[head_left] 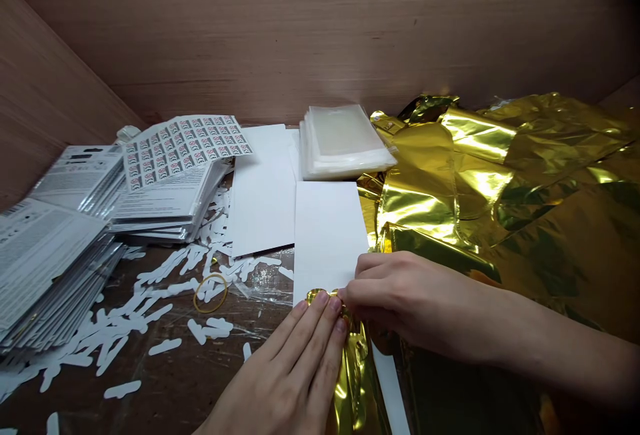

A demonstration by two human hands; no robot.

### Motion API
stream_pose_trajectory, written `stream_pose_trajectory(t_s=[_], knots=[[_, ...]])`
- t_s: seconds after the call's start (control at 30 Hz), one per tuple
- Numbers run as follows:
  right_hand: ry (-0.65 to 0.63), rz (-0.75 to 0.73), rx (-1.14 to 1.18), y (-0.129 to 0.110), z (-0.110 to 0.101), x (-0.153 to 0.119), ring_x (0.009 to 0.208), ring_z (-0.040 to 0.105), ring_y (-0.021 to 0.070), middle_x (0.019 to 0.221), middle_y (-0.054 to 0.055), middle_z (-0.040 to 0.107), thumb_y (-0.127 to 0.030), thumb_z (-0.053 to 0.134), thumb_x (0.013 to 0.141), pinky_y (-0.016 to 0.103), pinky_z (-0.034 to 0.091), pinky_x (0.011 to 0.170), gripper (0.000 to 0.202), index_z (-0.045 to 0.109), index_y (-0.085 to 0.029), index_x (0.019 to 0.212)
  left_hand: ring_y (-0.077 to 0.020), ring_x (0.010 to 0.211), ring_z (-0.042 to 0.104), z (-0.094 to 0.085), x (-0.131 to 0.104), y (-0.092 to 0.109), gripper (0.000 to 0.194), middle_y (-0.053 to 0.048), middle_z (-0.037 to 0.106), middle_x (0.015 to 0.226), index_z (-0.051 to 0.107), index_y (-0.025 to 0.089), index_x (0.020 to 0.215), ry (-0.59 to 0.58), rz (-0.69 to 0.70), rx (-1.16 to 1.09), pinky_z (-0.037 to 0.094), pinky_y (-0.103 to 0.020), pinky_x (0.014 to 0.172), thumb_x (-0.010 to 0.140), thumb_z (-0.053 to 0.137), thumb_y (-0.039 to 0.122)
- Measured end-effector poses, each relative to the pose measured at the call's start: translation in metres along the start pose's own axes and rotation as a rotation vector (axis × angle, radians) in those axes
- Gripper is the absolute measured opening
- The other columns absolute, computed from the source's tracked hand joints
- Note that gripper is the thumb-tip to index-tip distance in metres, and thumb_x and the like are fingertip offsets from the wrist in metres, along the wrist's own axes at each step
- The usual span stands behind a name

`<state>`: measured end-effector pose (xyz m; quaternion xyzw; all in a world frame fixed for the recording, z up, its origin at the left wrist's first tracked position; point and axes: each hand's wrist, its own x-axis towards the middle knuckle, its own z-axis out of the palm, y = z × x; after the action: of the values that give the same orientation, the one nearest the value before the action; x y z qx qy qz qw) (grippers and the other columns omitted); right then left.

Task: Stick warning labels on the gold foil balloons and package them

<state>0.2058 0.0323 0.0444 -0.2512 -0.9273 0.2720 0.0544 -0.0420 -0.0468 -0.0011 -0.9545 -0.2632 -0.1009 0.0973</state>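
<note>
My left hand (pixel 295 375) lies flat with its fingers stretched out, pressing on a narrow folded strip of gold foil (pixel 357 382) that looks like a deflated foil balloon. Fingers curled, my right hand (pixel 395 295) pinches the far end of that strip, right beside my left fingertips. Under the foil's far end is a white card (pixel 327 228), and a white edge also shows along the strip's right side. The pinched edge itself is mostly hidden by my fingers.
Crumpled gold foil sheets (pixel 420 182) heap up on the right. Clear plastic sleeves (pixel 345 142) and white cards (pixel 265 188) sit behind. Left are packed card stacks (pixel 45 268), a sticker sheet (pixel 185 145), scattered white paper tabs (pixel 165 346) and a rubber band (pixel 210 293). Wooden walls (pixel 300 35) enclose the table.
</note>
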Motion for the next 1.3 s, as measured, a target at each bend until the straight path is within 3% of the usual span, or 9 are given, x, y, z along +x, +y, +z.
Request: stream_pose_trajectory(t_s=[0.13, 0.2, 0.33, 1.0, 1.13, 1.3], knots=[[-0.017, -0.074, -0.055, -0.002, -0.004, 0.002, 0.072, 0.048, 0.0156, 0.078, 0.0, 0.064, 0.005, 0.056, 0.085, 0.028, 0.039, 0.069, 0.023, 0.058, -0.018, 0.086, -0.0319, 0.139, 0.055, -0.002, 0.002, -0.001, 0.049, -0.02, 0.055, 0.151, 0.056, 0.004, 0.145, -0.01, 0.007, 0.016, 0.035, -0.043, 0.121, 0.099, 0.043, 0.02], [-0.026, -0.101, -0.102, -0.003, -0.005, 0.003, 0.072, 0.047, 0.017, 0.08, 0.002, 0.067, 0.003, 0.056, 0.087, 0.03, 0.038, 0.07, 0.021, 0.059, -0.017, 0.087, -0.0334, 0.138, 0.055, -0.003, 0.002, -0.002, 0.053, -0.022, 0.056, 0.15, 0.056, 0.002, 0.144, -0.008, 0.018, 0.03, 0.034, -0.044, 0.121, 0.103, 0.046, 0.034], [-0.014, -0.144, -0.175, -0.003, -0.006, 0.003, 0.072, 0.046, 0.0187, 0.08, 0.004, 0.068, -0.002, 0.052, 0.095, 0.032, 0.038, 0.073, 0.02, 0.059, -0.018, 0.085, -0.0363, 0.141, 0.05, -0.001, 0.003, -0.001, 0.083, -0.025, 0.054, 0.151, 0.056, 0.0, 0.144, 0.005, 0.027, 0.027, 0.033, -0.044, 0.121, 0.1, 0.04, 0.069], [0.064, -0.117, -0.131, 0.002, -0.001, -0.001, 0.073, 0.05, 0.0154, 0.075, 0.001, 0.062, -0.001, 0.056, 0.089, 0.027, 0.038, 0.067, 0.02, 0.055, -0.018, 0.08, -0.0353, 0.144, 0.049, -0.003, 0.003, 0.002, 0.085, -0.024, 0.054, 0.151, 0.057, -0.001, 0.143, 0.011, 0.004, -0.037, 0.04, -0.041, 0.119, 0.098, 0.045, 0.07], [0.102, 0.046, -0.114, 0.001, -0.003, -0.002, 0.072, 0.053, 0.0145, 0.076, 0.001, 0.062, -0.015, 0.054, 0.099, 0.027, 0.039, 0.067, 0.021, 0.056, -0.019, 0.079, -0.0352, 0.147, 0.045, 0.005, 0.0, 0.006, 0.083, -0.023, 0.053, 0.152, 0.057, 0.0, 0.143, 0.051, -0.023, -0.044, 0.038, -0.041, 0.12, 0.098, 0.045, 0.069], [0.33, 0.492, -0.12, 0.001, -0.005, -0.007, 0.076, 0.063, 0.0182, 0.085, 0.002, 0.07, -0.026, 0.059, 0.097, 0.03, 0.044, 0.068, 0.009, 0.064, -0.022, 0.103, -0.0355, 0.147, 0.045, 0.006, 0.001, 0.008, 0.081, -0.022, 0.052, 0.153, 0.057, 0.0, 0.143, 0.063, -0.048, -0.046, 0.038, -0.042, 0.12, 0.098, 0.047, 0.066]])
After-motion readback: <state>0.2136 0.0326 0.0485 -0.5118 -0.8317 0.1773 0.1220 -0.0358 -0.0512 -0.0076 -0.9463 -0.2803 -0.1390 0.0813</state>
